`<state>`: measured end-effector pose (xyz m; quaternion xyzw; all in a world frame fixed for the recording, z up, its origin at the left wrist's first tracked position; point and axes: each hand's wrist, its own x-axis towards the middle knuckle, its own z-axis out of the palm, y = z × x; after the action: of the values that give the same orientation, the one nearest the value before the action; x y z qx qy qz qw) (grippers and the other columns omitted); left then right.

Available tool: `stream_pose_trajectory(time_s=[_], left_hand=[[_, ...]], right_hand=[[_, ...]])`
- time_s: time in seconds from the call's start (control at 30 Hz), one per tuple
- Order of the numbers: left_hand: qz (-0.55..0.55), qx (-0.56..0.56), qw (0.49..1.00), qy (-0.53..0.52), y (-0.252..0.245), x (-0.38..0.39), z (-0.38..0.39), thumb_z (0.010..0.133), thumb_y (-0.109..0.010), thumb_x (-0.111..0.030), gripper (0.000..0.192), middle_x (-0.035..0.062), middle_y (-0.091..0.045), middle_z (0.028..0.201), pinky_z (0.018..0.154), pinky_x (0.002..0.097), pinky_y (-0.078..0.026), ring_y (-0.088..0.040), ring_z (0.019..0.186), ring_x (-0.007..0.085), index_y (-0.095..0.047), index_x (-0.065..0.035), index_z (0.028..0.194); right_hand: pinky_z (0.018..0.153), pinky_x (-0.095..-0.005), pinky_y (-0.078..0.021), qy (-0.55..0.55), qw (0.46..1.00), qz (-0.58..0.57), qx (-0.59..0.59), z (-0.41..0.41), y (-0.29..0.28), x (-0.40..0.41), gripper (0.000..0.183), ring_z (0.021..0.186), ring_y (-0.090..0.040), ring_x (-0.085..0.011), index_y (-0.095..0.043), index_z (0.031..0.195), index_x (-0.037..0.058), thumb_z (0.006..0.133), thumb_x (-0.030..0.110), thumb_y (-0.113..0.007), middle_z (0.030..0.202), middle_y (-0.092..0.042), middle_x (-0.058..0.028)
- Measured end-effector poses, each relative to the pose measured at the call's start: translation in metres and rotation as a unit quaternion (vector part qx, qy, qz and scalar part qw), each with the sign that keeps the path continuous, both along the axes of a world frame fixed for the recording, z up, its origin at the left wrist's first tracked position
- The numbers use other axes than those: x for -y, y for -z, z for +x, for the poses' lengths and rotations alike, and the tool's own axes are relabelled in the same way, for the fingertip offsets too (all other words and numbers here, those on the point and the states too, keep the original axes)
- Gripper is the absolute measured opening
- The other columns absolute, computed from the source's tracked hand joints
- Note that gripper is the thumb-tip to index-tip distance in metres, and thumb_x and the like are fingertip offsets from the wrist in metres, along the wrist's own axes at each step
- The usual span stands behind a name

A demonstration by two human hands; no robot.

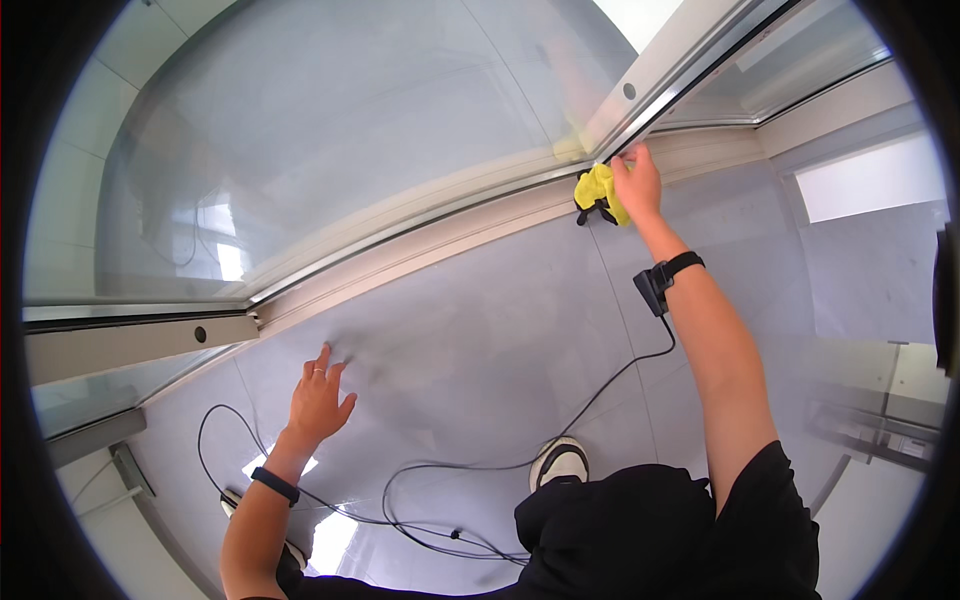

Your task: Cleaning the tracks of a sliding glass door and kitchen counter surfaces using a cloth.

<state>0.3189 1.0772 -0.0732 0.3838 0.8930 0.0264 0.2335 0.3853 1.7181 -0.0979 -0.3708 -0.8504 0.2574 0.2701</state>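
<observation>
My right hand point(637, 178) grips a yellow cloth point(600, 191) with black parts, at the lower corner where a light metal door frame point(611, 112) meets the bottom rail of a glass pane point(375, 135). Some fingertips are hidden against the frame. My left hand point(319, 397) holds nothing; its fingers are spread above the grey tiled floor point(465, 337), below the pane's left corner. A ring is on one finger. Black bands circle both wrists, the right one bearing a small black device point(651, 291).
A black cable point(465, 466) runs from the right wrist device and loops across the floor near my shoes point(561, 461). A beige floor track point(420, 255) runs beneath the glass. Another framed panel point(142, 345) stands at left, and a white wall section point(870, 176) at right.
</observation>
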Motion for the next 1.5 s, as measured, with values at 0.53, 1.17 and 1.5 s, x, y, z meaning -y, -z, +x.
stream_pose_trajectory(time_s=[0.53,1.17,1.5], left_hand=[[-0.079,0.003,0.997,0.009,-0.004,-0.01,0.004,0.086,-0.076,-0.048,0.088,0.0328,-0.032,0.165,0.106,0.0511,-0.052,-0.046,0.142,0.045,-0.044,-0.0016,0.154],[-0.156,0.02,0.987,0.019,-0.015,-0.016,0.005,0.09,-0.07,-0.055,0.095,0.0363,-0.024,0.167,0.109,0.0506,-0.051,-0.045,0.142,0.048,-0.035,-0.0075,0.164],[-0.161,0.013,0.987,0.023,-0.008,-0.021,0.007,0.089,-0.069,-0.06,0.1,0.0341,-0.023,0.168,0.107,0.05,-0.052,-0.041,0.146,0.0446,-0.031,-0.0093,0.166]], right_hand=[[0.104,-0.0413,-0.0471,-0.012,0.999,-0.041,-0.006,0.005,0.019,-0.058,0.045,0.118,-0.063,-0.0281,-0.061,0.132,-0.0014,0.096,0.024,-0.069,0.126,-0.067,-0.0166],[0.093,-0.0391,-0.0535,-0.067,0.998,0.012,-0.008,-0.003,0.01,-0.059,0.032,0.105,-0.074,-0.0291,-0.067,0.121,-0.0045,0.1,0.021,-0.066,0.111,-0.077,-0.0181],[0.097,-0.0375,-0.052,-0.135,0.989,-0.04,-0.05,0.001,0.014,-0.084,0.031,0.111,-0.072,-0.0266,-0.066,0.126,-0.0045,0.098,0.009,-0.062,0.119,-0.076,-0.017]])
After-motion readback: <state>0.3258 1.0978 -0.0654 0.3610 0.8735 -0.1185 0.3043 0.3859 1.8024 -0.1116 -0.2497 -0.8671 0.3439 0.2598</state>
